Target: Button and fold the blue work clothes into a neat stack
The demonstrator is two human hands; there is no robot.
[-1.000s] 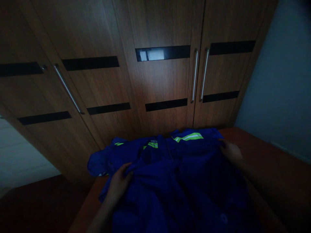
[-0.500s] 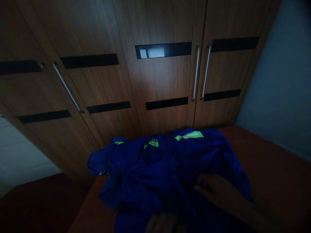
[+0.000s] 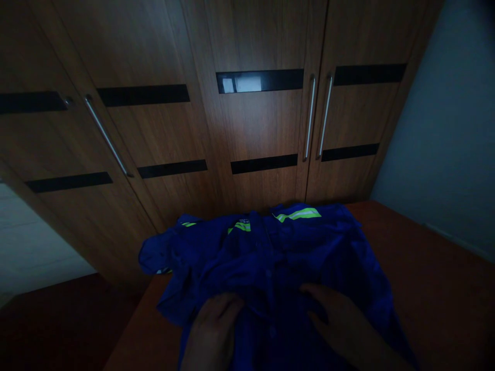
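A dark blue work jacket (image 3: pixel 270 257) with yellow-green reflective strips lies spread on a reddish-brown surface. My left hand (image 3: pixel 214 324) rests on its lower left part, fingers bent down and closed on the cloth; the fingertips are hard to see in the dim light. Over the lower right part is my right hand (image 3: pixel 340 319), its thumb and forefinger apart, touching or just above the fabric. One sleeve (image 3: pixel 157 252) hangs over the left edge of the surface.
Behind the jacket stands a wooden wardrobe (image 3: pixel 259 123) with black strips and long metal handles (image 3: pixel 309 118). A pale wall (image 3: pixel 444 139) is on the right. The reddish-brown surface (image 3: pixel 433 288) extends to the right, and its left edge drops to a dark floor.
My left hand has come up from the bottom edge and left onto the jacket. The right hand has shifted slightly, its thumb and forefinger wider apart. The front cloth lies differently.
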